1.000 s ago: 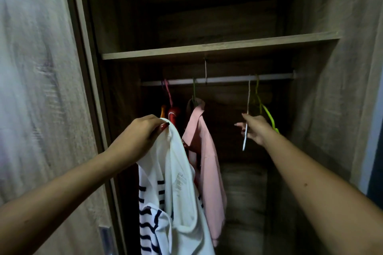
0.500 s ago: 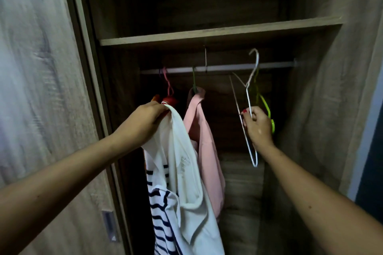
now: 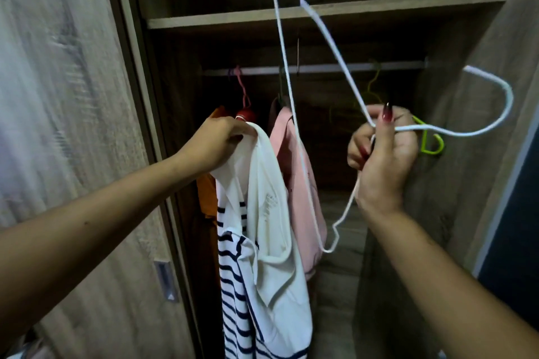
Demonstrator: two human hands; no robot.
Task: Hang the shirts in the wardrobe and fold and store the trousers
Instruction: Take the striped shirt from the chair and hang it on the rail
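- A person's left hand [image 3: 215, 143] pinches the collar of a white, navy-striped shirt [image 3: 271, 227], which drapes toward six o'clock before the open wooden wardrobe [image 3: 218, 20].
- The right hand [image 3: 382, 154], at three o'clock of it, curls tight round a white wire hanger [image 3: 509, 96], clear of the metal rail [image 3: 320, 68].

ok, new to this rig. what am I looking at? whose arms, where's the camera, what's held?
There is no machine here, just a person's two bare arms. One wide-angle camera worn on their head looks into an open wooden wardrobe. The left hand grips the top of a white shirt with navy stripes. The right hand holds a thin white wire hanger, off the metal rail. On that rail hang a pink shirt, an orange garment and a lime-green hanger.
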